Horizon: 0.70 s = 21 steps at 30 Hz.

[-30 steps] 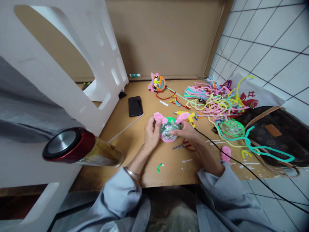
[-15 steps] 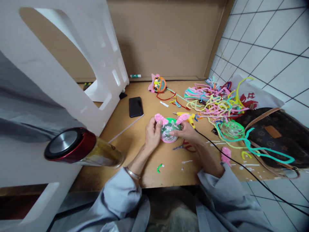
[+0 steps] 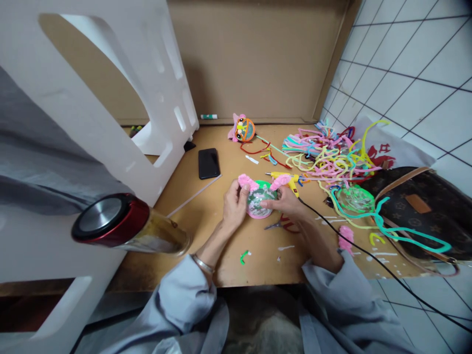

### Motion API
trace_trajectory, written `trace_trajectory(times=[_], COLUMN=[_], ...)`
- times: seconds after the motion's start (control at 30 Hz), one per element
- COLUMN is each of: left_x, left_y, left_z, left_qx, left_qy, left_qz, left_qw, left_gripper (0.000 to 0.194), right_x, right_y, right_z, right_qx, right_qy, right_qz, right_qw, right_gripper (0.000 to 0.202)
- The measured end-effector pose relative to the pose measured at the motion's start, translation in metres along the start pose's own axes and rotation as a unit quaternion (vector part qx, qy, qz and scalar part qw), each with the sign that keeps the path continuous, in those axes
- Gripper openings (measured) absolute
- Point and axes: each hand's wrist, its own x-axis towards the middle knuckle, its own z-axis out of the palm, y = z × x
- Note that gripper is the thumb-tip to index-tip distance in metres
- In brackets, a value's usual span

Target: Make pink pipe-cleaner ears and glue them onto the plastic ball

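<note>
A round green ornament (image 3: 262,199) with a pink rim and two fluffy pink ear-like pieces is held between both my hands above the table. My left hand (image 3: 235,202) grips its left side, thumb against the left pink piece (image 3: 248,182). On the other side my right hand (image 3: 289,201) holds the edge below the right pink piece (image 3: 280,182), its thumb lying across the front. Just behind the right hand lies a yellow hot glue gun (image 3: 283,176). Red-handled scissors (image 3: 287,224) rest partly under my right wrist.
A heap of coloured pipe cleaners (image 3: 328,152) lies at the back right beside a brown handbag (image 3: 416,211). At left stand a phone (image 3: 208,163) and a red-lidded bottle (image 3: 125,221). A decorated ball (image 3: 245,129) sits at the back. The black cord (image 3: 342,233) crosses the right side.
Both hands keep the same hold on the ornament. The whole view has shifted very slightly; nothing has been taken up or let go.
</note>
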Motion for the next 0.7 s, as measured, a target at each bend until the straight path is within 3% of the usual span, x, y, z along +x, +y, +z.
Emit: trace_trajectory(times=[0.7], left_x=[0.0014], left_y=[-0.0023], left_z=[-0.0003], left_qx=[-0.022], left_qy=[-0.004], left_qz=[-0.012], left_qw=[1.0], left_gripper=[0.046], right_x=[0.0012], right_y=[0.0013], right_z=[-0.0018], right_qx=[-0.017], right_qy=[0.004], right_qz=[0.0], right_qw=[1.0], right_gripper=[0.053])
